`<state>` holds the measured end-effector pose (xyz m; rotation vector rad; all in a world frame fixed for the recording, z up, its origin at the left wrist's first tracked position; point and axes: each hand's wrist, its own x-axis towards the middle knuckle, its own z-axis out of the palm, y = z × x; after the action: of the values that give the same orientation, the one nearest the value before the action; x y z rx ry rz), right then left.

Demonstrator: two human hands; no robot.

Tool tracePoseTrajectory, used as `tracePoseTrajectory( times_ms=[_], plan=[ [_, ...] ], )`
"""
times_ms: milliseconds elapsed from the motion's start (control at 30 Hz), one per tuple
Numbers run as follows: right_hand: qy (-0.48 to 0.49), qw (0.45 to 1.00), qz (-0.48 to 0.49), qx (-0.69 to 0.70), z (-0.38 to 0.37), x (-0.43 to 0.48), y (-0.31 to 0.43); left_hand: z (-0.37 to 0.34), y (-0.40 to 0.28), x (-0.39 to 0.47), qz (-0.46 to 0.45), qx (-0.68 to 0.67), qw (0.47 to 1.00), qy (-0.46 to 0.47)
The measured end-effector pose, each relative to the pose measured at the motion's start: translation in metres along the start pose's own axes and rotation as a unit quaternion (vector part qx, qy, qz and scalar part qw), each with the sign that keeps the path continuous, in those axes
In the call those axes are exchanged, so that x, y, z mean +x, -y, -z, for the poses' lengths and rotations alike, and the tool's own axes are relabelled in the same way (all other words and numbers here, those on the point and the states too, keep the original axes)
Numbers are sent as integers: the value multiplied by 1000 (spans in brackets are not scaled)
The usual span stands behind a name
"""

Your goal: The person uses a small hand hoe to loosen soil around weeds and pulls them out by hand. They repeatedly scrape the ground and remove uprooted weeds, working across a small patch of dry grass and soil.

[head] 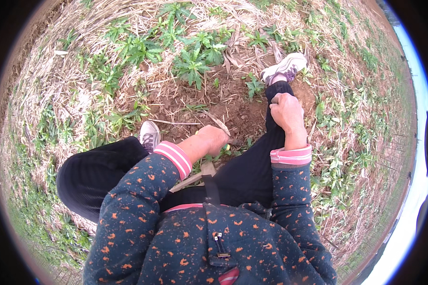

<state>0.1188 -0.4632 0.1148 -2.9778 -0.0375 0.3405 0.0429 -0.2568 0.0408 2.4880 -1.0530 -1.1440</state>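
Observation:
My left hand (213,139) is curled in a fist low above the soil between my legs. Yellow bits show on either side of the fist, but most of what it grips is hidden. A pale, curved, dirt-marked strip (217,123) runs up to the knuckles; whether it is a blade or a dry leaf is unclear. At the lower end of my right trouser leg (278,93), my right hand (287,111) lies with bent fingers over the dark cloth. Whether it pinches the cloth or holds something is hidden.
Bare brown soil (242,114) lies ahead, with leafy green weeds (190,66) and dry straw (89,21) around it. My right shoe (285,67) is stretched forward; my left shoe (150,135) is closer. Pieces of wood (207,169) show between my thighs, beside a dark strap (211,188).

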Motion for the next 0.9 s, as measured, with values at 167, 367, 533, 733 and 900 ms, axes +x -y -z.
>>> tracePoseTrajectory(
  times_ms=[167,367,533,733,900],
  plan=[
    [8,1000,-9,18,-3,-10,1,-19,-8,-9,119,-162,971,-130],
    [3,1000,-10,24,-1,-11,3,-7,40,33,252,-368,860,-249],
    [2,1000,1,26,-2,-10,7,8,50,73,281,-369,853,-240],
    [15,1000,-12,11,-2,-4,9,38,48,105,267,-357,856,-261],
    [20,1000,-6,9,-3,-3,11,47,41,106,191,-284,910,-234]
  ],
)
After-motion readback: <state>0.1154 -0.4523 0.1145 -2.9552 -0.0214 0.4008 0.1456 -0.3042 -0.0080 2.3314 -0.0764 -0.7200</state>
